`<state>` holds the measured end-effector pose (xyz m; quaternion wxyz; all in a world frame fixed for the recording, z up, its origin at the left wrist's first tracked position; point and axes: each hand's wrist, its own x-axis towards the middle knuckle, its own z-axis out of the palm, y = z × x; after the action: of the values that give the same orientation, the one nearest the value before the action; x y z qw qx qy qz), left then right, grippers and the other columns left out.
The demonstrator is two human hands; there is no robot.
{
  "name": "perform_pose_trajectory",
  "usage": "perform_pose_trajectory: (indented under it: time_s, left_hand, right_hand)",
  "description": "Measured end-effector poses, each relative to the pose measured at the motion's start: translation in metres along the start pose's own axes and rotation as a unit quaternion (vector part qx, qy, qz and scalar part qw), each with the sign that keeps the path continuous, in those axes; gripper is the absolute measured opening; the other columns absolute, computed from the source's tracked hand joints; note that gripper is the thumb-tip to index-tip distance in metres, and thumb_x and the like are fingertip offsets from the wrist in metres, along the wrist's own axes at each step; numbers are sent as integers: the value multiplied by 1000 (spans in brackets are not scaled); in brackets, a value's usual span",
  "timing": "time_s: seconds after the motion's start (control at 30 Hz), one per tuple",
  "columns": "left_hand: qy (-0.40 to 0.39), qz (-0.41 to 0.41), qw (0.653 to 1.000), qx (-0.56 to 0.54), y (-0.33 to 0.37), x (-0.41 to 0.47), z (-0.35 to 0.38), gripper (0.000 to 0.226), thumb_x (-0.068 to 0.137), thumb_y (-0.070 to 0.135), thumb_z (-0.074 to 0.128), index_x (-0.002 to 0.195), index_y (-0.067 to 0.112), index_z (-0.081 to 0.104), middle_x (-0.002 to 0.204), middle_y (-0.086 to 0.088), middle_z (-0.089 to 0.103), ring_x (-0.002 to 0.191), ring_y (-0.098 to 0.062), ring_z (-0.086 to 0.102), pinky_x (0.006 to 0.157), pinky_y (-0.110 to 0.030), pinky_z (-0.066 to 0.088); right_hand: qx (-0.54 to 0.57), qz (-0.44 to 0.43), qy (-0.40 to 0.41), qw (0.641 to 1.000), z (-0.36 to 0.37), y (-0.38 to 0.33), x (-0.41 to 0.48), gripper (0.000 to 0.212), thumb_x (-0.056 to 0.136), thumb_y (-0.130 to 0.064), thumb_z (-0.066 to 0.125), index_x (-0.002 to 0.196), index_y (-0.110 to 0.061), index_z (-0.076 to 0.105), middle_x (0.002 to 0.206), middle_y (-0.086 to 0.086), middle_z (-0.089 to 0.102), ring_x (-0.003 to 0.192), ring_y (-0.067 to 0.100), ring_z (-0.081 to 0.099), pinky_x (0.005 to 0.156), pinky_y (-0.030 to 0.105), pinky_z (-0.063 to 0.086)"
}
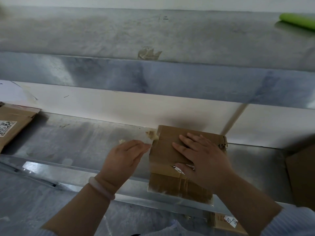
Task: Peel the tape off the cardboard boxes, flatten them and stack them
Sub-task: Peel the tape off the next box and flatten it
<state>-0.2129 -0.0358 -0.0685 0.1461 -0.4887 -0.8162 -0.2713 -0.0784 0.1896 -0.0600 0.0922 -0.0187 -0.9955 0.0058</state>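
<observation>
A small brown cardboard box (163, 150) stands on the steel table (81, 142), its front hanging over the table's near edge. My right hand (199, 157) lies flat on the box top with fingers spread, pressing it down. My left hand (124, 157) is at the box's left edge and pinches a clear strip of tape (150, 136) that stretches from the box's top left corner. A crumpled bit of tape sticks at that corner.
A flattened cardboard piece with a white label (12, 125) lies at the far left. Another box (301, 172) sits at the right edge. A steel shelf (153, 74) runs above the table, with a green roll (298, 21) on it. A labelled box (226, 222) is under the table.
</observation>
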Motion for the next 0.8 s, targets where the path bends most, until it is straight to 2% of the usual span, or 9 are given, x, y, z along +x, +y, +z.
perform_pose_trajectory:
  time_s: [0.07, 0.17, 0.23, 0.3, 0.37, 0.5, 0.63, 0.7, 0.8]
  left_hand:
    - [-25, -4, 999, -21, 3, -4, -2, 30, 95, 26, 49, 108, 14, 72, 100, 3, 71, 83, -7, 67, 72, -25, 57]
    - [-8, -105, 985, -135, 13, -1, -10, 23, 92, 31, 54, 100, 23, 74, 93, 18, 69, 85, 1, 64, 76, -11, 51]
    - [-23, -219, 950, -221, 16, 5, -15, 10, 87, 26, 65, 90, 32, 73, 82, 21, 70, 81, 1, 65, 73, -9, 49]
    - [-75, -298, 909, -281, 17, 12, -18, 20, 83, 19, 73, 95, 34, 69, 82, 19, 71, 77, 1, 65, 73, -12, 50]
    - [-126, -314, 899, -280, 16, 17, -19, 25, 81, 19, 75, 99, 35, 66, 78, 16, 70, 74, 1, 65, 70, -12, 50]
    - [-156, -286, 919, -224, 14, 25, -22, 14, 81, 16, 74, 80, 27, 67, 75, 14, 69, 74, 5, 62, 67, -8, 46]
    - [-100, -247, 951, -157, 20, 30, -20, 18, 85, 11, 67, 76, 26, 62, 75, 12, 67, 72, 4, 62, 66, -9, 48]
    - [-34, -261, 951, -160, 22, 33, -12, 18, 87, 8, 64, 76, 21, 60, 75, 7, 66, 67, 3, 64, 63, -14, 52]
    - [59, -286, 946, -142, 21, 39, 4, 15, 87, 10, 64, 78, 19, 58, 81, 6, 64, 68, -3, 66, 62, -20, 55]
  right_hand:
    - [1, 0, -3, 1000, 0, 0, 0, 57, 90, -64, 35, 134, -35, 56, 138, -4, 58, 128, 20, 54, 104, 45, 45]
    - [-1, -1, 2, 1000, -1, -1, 0, 57, 90, -63, 34, 133, -35, 57, 137, -4, 58, 128, 20, 54, 105, 44, 44]
    - [-6, -2, 6, 1000, -2, -2, 0, 57, 90, -63, 34, 133, -35, 57, 137, -4, 59, 127, 20, 55, 104, 44, 44]
    - [-5, 0, 6, 1000, -3, -2, 0, 57, 89, -63, 35, 132, -35, 58, 136, -4, 59, 127, 19, 55, 104, 44, 44]
    - [-4, 2, 1, 1000, -3, -2, 0, 57, 89, -63, 36, 132, -35, 58, 136, -4, 59, 127, 19, 55, 105, 45, 43]
    - [-7, 1, 4, 1000, -2, -4, -3, 56, 88, -64, 36, 132, -35, 58, 136, -5, 59, 127, 19, 54, 106, 43, 40]
    - [-12, 2, 10, 1000, -4, -3, -2, 56, 87, -64, 37, 131, -36, 59, 135, -6, 60, 126, 18, 56, 105, 41, 40]
    - [-9, 0, 14, 1000, -4, -3, -3, 55, 87, -63, 39, 130, -36, 60, 134, -6, 60, 126, 18, 56, 105, 42, 41]
    - [-3, -3, 30, 1000, -3, -4, -4, 54, 87, -62, 41, 128, -34, 62, 133, -4, 62, 124, 20, 57, 103, 46, 45]
